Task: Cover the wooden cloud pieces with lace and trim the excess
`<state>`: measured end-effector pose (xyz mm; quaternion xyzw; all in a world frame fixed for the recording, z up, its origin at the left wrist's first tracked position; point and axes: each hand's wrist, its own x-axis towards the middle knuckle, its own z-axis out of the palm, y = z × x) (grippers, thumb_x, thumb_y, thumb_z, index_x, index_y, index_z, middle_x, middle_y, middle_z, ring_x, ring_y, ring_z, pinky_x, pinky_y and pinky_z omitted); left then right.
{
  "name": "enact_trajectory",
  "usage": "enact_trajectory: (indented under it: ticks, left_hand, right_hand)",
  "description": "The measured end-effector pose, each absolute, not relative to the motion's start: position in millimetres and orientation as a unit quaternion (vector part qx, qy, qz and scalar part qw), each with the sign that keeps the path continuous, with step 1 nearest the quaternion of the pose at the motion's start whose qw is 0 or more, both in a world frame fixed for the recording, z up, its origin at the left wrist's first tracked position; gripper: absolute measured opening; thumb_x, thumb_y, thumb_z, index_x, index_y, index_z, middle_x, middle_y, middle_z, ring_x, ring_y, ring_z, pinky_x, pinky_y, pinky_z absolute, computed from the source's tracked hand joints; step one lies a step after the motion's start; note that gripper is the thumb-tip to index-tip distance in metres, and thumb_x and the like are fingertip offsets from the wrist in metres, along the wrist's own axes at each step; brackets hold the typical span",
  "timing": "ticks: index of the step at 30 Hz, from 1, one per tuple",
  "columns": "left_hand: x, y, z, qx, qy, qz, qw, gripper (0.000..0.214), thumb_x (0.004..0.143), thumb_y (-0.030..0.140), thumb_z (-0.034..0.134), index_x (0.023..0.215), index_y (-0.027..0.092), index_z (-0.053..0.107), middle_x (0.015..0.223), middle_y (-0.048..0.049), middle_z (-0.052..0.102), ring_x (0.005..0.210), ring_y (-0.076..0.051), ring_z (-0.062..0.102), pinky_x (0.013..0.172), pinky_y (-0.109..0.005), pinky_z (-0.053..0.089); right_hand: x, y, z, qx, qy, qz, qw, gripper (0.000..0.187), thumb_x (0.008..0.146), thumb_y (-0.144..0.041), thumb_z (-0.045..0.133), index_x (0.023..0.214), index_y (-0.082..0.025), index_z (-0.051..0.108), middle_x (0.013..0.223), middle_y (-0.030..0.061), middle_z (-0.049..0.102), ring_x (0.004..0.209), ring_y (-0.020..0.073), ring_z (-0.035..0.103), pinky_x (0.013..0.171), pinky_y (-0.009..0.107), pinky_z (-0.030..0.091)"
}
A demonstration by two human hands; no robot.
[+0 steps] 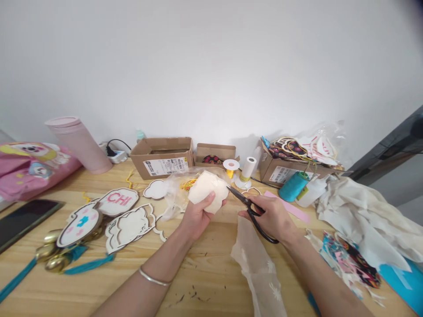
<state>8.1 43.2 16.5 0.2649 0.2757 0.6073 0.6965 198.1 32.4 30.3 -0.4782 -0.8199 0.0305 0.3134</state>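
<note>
My left hand [197, 216] pinches a cream fabric piece [206, 187] with a scalloped edge, thumb on its face. Black-handled scissors [240, 195] are in my right hand [276, 216], their tips at the right edge of that piece; the blades look nearly closed. A strip of sheer pale fabric [256, 268] with white embroidery hangs from near my right fingertips down over the table; whether those fingers grip it I cannot tell. Behind my left hand lies a clear plastic bag [172, 196] with yellow-red cord [189, 184].
Cardboard boxes [161, 159] line the wall, with thread spools [294, 185] near the right one. Cloud-shaped plaques [119, 202], brass bells [57, 262] and a phone [28, 220] lie left. Crumpled cream cloth [366, 211] and fabric scraps [350, 259] are right.
</note>
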Motion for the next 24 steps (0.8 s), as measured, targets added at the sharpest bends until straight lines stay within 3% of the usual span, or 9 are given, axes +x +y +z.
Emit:
enact_trajectory:
  ticks: [15, 20, 24]
  left_hand:
    - [7.1, 43.3, 14.3, 0.269, 0.285, 0.612, 0.687, 0.045, 0.068, 0.012, 0.065, 0.109, 0.025, 0.054, 0.106, -0.0033, 0.064, 0.090, -0.020, 0.062, 0.070, -0.031, 0.055]
    - [7.3, 42.9, 13.5, 0.251, 0.294, 0.608, 0.693, 0.042, 0.069, 0.010, 0.064, 0.107, 0.025, 0.055, 0.106, -0.0028, 0.064, 0.090, -0.020, 0.061, 0.069, -0.030, 0.055]
    - [7.1, 42.1, 16.7, 0.250, 0.285, 0.602, 0.703, 0.041, 0.069, 0.009, 0.063, 0.107, 0.024, 0.056, 0.103, -0.0026, 0.064, 0.089, -0.020, 0.062, 0.068, -0.029, 0.055]
  right_hand:
    - [199.2, 29.1, 26.3, -0.487, -0.817, -0.106, 0.289, 0.031, 0.078, -0.047, 0.049, 0.069, -0.019, 0.057, 0.049, -0.0004, 0.052, 0.043, 0.0110, 0.044, 0.044, 0.023, 0.024]
    - [200.5, 29.1, 24.9, -0.483, -0.820, -0.095, 0.292, 0.027, 0.078, -0.043, 0.052, 0.069, -0.018, 0.057, 0.058, 0.0022, 0.060, 0.048, 0.0113, 0.048, 0.045, 0.023, 0.026]
    - [201.9, 30.8, 24.7, -0.487, -0.819, -0.040, 0.301, 0.029, 0.075, -0.044, 0.054, 0.062, -0.019, 0.052, 0.053, -0.0003, 0.053, 0.047, 0.0106, 0.044, 0.046, 0.022, 0.027]
